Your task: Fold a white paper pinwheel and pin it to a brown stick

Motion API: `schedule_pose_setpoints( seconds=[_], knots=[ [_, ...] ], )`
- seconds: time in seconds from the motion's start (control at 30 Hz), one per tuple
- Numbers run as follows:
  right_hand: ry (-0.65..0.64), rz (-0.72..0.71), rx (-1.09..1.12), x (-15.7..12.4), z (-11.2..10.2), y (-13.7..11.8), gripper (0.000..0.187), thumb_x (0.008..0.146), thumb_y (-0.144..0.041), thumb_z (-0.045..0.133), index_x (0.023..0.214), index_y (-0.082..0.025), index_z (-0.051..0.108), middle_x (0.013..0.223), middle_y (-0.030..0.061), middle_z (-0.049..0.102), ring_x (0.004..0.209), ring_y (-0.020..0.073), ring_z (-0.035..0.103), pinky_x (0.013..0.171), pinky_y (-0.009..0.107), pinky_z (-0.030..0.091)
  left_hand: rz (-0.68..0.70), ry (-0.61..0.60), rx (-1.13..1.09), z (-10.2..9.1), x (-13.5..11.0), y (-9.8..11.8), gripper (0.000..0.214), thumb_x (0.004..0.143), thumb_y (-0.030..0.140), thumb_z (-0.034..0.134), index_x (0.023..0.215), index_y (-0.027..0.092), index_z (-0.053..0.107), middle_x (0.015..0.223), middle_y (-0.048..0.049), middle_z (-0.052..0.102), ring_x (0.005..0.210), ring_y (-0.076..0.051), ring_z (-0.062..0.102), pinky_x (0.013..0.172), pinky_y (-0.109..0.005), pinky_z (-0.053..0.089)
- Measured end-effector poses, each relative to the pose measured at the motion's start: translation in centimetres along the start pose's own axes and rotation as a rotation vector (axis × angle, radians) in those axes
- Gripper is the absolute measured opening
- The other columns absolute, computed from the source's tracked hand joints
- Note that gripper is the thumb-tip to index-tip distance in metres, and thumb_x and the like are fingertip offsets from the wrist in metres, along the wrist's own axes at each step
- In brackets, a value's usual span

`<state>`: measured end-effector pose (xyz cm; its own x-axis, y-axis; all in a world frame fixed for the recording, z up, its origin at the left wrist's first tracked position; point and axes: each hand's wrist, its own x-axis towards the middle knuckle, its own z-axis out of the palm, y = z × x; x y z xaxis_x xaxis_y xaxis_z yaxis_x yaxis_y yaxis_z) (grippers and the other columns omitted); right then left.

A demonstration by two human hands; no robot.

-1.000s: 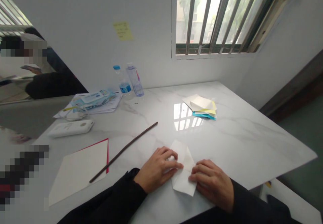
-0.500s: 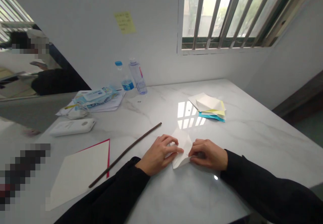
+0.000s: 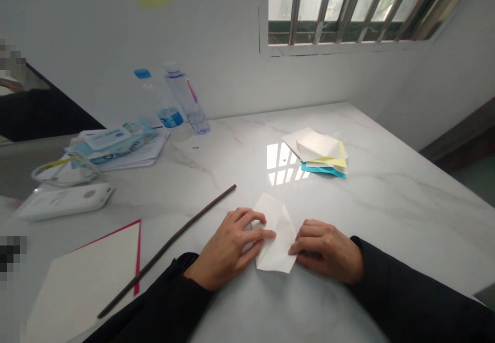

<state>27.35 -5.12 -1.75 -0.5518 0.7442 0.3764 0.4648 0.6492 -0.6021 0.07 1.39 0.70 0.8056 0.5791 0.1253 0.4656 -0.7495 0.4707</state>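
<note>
Folded white paper [image 3: 276, 242] lies on a white marble tabletop [image 3: 402, 203] between the left hand [image 3: 228, 250] and right hand [image 3: 325, 252], both unclenched, fingers resting on it. A stack of coloured paper [image 3: 319, 153] sits farther off, below a barred window [image 3: 348, 7] in a white wall [image 3: 216, 38].

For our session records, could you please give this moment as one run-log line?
left hand: resting on folded white paper | right hand: touching its right edge | nearby: dark brown rod, stack of coloured paper
</note>
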Motion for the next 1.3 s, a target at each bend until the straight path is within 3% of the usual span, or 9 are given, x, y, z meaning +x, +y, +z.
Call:
schedule_pose_setpoints(
  seconds=[0.3,0.4,0.53,0.7,0.87,1.07,1.3],
  knots=[
    [-0.062,0.18,-0.004,0.6,-0.3,-0.6,0.008,0.097,-0.022,0.063,0.09,-0.021,0.067,0.083,0.0031,0.067,0.081,0.0184,0.058,0.074,0.03,0.046,0.017,-0.015,0.028,0.0,0.1,0.1,0.032,0.099,0.022,0.062,0.126,0.038,0.07,0.129,-0.0025,0.061,0.122,-0.026,0.051,0.106,-0.044,0.04],
    [-0.067,0.196,-0.009,0.7,-0.2,-0.8,0.002,0.092,-0.019,0.066,0.09,-0.02,0.066,0.083,0.0023,0.064,0.081,0.0181,0.055,0.073,0.03,0.045,0.017,-0.028,0.032,0.0,0.1,0.1,0.032,0.099,0.024,0.063,0.127,0.038,0.069,0.13,-0.0028,0.061,0.124,-0.025,0.05,0.107,-0.044,0.039],
    [-0.078,0.162,-0.027,1.0,0.0,-0.9,0.016,0.085,-0.015,0.071,0.099,-0.024,0.07,0.09,0.0016,0.067,0.086,0.0193,0.056,0.078,0.032,0.046,0.016,-0.031,0.037,0.1,0.1,0.0,0.03,0.1,0.026,0.063,0.127,0.038,0.069,0.131,-0.0029,0.06,0.124,-0.025,0.05,0.108,-0.044,0.039],
    [-0.041,0.015,-0.133,1.6,0.3,-1.3,0.019,0.092,-0.02,0.068,0.111,-0.026,0.07,0.111,0.0053,0.068,0.105,0.0225,0.058,0.092,0.039,0.046,0.024,-0.019,0.055,0.2,0.0,0.0,0.029,0.1,0.029,0.063,0.128,0.037,0.068,0.132,-0.0032,0.06,0.124,-0.025,0.05,0.107,-0.044,0.039],
    [-0.153,-0.153,-0.225,1.9,1.0,-1.9,0.029,0.1,-0.022,0.058,0.128,-0.025,0.064,0.117,0.0072,0.067,0.108,0.0223,0.058,0.092,0.039,0.046,0.028,-0.001,0.059,0.2,0.0,0.1,0.027,0.102,0.028,0.06,0.126,0.035,0.07,0.131,-0.0041,0.061,0.123,-0.025,0.051,0.107,-0.043,0.04],
    [-0.14,-0.131,-0.251,2.2,1.5,-2.0,0.026,0.099,-0.021,0.06,0.123,-0.029,0.066,0.117,0.0051,0.068,0.103,0.022,0.056,0.086,0.038,0.045,0.029,-0.004,0.064,0.2,0.0,0.3,0.026,0.102,0.026,0.059,0.125,0.033,0.07,0.131,-0.0048,0.061,0.123,-0.026,0.051,0.107,-0.044,0.041],
    [-0.121,-0.032,-0.144,2.7,1.5,-2.3,0.039,0.085,-0.008,0.065,0.119,-0.027,0.071,0.112,0.0049,0.07,0.099,0.0236,0.058,0.084,0.039,0.048,0.035,-0.045,0.056,-0.1,-0.1,0.2,0.028,0.099,0.026,0.062,0.126,0.032,0.068,0.134,-0.0052,0.059,0.126,-0.027,0.049,0.109,-0.046,0.039]
  ],
)
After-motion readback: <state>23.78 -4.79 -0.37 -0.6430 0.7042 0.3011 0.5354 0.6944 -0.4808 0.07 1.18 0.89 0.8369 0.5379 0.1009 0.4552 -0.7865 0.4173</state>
